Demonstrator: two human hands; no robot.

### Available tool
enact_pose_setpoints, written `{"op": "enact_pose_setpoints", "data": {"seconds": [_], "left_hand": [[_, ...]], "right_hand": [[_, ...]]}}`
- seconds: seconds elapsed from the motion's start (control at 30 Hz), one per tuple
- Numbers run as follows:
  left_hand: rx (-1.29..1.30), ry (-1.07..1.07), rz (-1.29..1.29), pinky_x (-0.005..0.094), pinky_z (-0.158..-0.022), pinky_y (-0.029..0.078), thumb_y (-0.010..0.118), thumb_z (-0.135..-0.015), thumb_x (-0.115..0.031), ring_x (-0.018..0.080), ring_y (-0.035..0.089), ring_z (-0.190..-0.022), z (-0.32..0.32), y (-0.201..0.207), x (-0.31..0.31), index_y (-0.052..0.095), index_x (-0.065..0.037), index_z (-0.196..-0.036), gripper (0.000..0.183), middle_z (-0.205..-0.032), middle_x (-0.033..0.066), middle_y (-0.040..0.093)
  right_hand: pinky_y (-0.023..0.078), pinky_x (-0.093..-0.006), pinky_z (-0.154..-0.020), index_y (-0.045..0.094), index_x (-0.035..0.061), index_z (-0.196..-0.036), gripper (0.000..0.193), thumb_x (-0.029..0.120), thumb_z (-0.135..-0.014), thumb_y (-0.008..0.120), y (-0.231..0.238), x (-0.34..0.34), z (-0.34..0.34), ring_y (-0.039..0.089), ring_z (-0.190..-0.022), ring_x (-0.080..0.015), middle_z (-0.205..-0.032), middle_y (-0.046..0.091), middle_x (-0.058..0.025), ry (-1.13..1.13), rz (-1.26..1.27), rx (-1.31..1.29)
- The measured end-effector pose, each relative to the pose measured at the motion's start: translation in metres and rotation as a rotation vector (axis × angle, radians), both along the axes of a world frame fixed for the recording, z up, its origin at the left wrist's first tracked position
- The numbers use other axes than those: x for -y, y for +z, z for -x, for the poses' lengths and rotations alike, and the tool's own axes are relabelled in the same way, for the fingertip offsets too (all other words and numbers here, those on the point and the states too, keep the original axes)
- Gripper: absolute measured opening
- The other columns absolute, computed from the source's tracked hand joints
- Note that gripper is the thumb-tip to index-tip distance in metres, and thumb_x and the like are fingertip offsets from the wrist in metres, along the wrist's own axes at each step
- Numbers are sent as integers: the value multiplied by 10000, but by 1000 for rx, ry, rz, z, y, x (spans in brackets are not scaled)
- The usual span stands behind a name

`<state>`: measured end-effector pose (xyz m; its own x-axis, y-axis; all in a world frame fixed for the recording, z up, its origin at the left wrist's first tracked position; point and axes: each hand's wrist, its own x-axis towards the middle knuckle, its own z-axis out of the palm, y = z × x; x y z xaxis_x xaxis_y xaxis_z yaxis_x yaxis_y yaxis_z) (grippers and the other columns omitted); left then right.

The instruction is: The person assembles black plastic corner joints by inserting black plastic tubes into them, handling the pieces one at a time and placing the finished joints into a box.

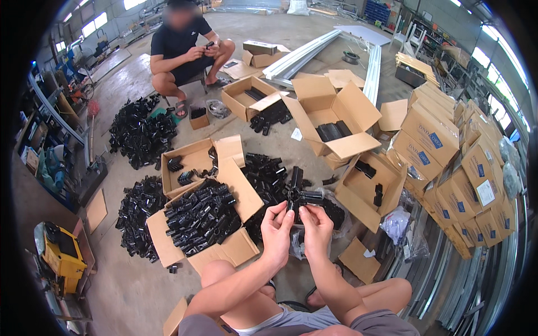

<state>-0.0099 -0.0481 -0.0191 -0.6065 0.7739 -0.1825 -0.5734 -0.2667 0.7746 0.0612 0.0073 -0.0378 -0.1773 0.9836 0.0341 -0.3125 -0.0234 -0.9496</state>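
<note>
I hold a black connector (298,196) up over my knees, my left hand (276,224) pinching its lower end and my right hand (315,223) closed on the side arm. To seat the pieces well, I judge I should keep them lined up and press straight. The open box (168,246) of black parts (202,215) sits on the floor just left of my hands.

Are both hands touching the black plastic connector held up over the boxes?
Touching. The head view shows the left hand and right hand both pinching the black plastic connector with their fingertips.
</note>
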Motion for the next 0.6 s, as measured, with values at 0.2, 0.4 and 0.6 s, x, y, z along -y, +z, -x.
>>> {"op": "enact_pose_setpoints", "data": {"seconds": [0.2,0.4,0.6], "left_hand": [[-36,-2,-42,275,-944,487,576,-965,13,135,607,-1083,0,-2,-1,487,28,-1249,299,-1214,144,634],[-39,1,-61,272,-951,481,575,-968,9,131,604,-1086,-2,-3,-3,489,27,-1242,288,-1214,141,635],[-67,-3,-68,268,-939,487,572,-964,19,128,601,-1090,-4,-5,-2,489,27,-1236,284,-1211,141,634]], "right_hand": [[471,-210,-769,690,-26,-1003,121,28,-895,700,-6,-2,1,607,-873,-61,-930,680,-25,-9,-35,29],[487,-215,-792,681,-21,-1021,136,29,-895,700,-6,-2,5,623,-879,-72,-934,682,-29,-20,69,-116],[491,-206,-766,689,-20,-981,102,23,-891,708,-1,4,0,621,-837,-69,-911,674,-27,-56,-21,-56]]}}
